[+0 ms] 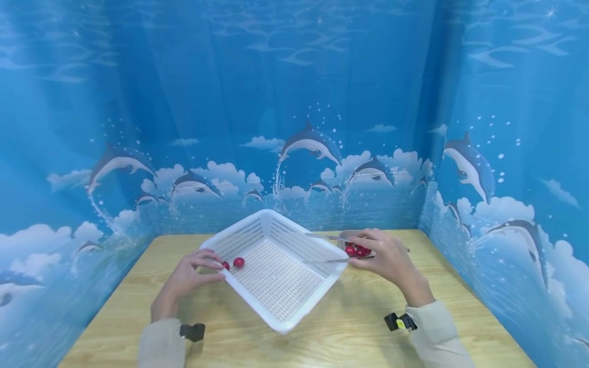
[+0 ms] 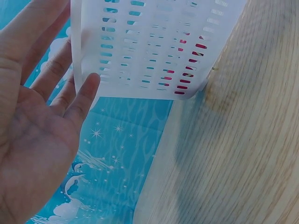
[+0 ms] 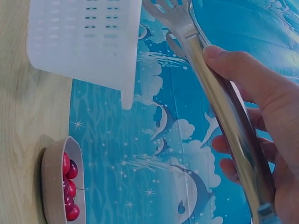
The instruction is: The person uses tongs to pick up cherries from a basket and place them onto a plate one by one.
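Note:
A white perforated plastic basket (image 1: 280, 319) stands turned cornerwise, with two red cherries (image 1: 239, 262) at its left side. My left hand (image 1: 193, 273) grips the left rim; in the left wrist view its fingers lie on both sides of that rim, and red shows through the wall slots. My right hand (image 1: 384, 255) holds metal tongs (image 3: 219, 102). Their arms are spread and their tips overlap the basket's right side in the head view, with nothing seen between the tips. Below that hand, a small beige dish (image 3: 52, 186) contains several cherries (image 3: 70, 189), partly hidden from the head camera.
The basket and dish are on a light wood-grain table (image 1: 322, 337). Blue curtains (image 1: 257, 102) printed with dolphins and clouds enclose its back and sides. Each wrist bears a black strapped device (image 1: 400, 322).

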`<state>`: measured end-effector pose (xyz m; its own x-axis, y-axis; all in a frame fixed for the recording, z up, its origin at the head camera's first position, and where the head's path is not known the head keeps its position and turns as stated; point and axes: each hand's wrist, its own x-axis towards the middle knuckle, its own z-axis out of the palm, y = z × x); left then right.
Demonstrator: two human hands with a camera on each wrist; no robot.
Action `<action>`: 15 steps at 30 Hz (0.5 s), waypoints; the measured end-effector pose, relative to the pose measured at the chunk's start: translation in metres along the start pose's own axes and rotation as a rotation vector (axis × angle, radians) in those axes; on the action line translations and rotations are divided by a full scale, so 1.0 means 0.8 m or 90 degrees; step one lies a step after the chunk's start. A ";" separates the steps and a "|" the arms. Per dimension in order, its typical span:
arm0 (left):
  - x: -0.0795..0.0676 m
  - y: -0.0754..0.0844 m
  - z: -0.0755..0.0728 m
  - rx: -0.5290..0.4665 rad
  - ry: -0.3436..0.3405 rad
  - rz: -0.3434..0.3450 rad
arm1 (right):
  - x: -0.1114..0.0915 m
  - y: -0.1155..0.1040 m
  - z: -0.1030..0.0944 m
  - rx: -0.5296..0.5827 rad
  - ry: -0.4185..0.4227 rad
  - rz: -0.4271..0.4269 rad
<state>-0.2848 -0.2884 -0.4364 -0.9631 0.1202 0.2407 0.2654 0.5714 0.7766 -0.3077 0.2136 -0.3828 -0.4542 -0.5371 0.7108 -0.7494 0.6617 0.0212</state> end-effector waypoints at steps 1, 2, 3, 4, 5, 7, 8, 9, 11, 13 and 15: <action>0.000 0.000 0.000 0.000 0.000 -0.001 | 0.000 -0.001 0.001 0.001 -0.001 -0.001; 0.000 0.001 0.001 0.001 -0.001 -0.002 | 0.000 -0.001 0.002 0.001 -0.001 -0.003; 0.000 0.001 0.001 0.001 -0.001 -0.002 | 0.001 -0.002 0.003 0.000 -0.001 -0.007; 0.000 0.001 0.001 0.000 -0.001 -0.003 | 0.001 -0.002 0.004 0.000 -0.001 -0.011; 0.000 0.001 0.001 0.000 -0.001 -0.003 | 0.002 -0.003 0.005 -0.001 0.001 -0.016; 0.000 0.001 0.001 -0.001 -0.001 -0.005 | 0.002 -0.004 0.007 -0.001 0.003 -0.024; 0.000 0.001 0.001 -0.003 -0.001 -0.006 | 0.003 -0.004 0.008 0.000 0.004 -0.028; 0.000 0.001 0.000 -0.004 -0.001 -0.006 | 0.003 -0.004 0.009 0.000 0.005 -0.032; 0.000 0.001 0.000 -0.004 0.000 -0.006 | 0.004 -0.005 0.009 0.001 0.006 -0.036; -0.001 0.001 0.000 -0.005 0.000 -0.005 | 0.005 -0.005 0.009 0.000 0.010 -0.040; -0.001 0.001 0.000 -0.005 0.000 -0.005 | 0.005 -0.006 0.010 0.000 0.014 -0.044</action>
<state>-0.2834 -0.2881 -0.4359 -0.9652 0.1163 0.2343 0.2583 0.5655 0.7833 -0.3099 0.2040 -0.3853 -0.3899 -0.5698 0.7234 -0.7790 0.6230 0.0709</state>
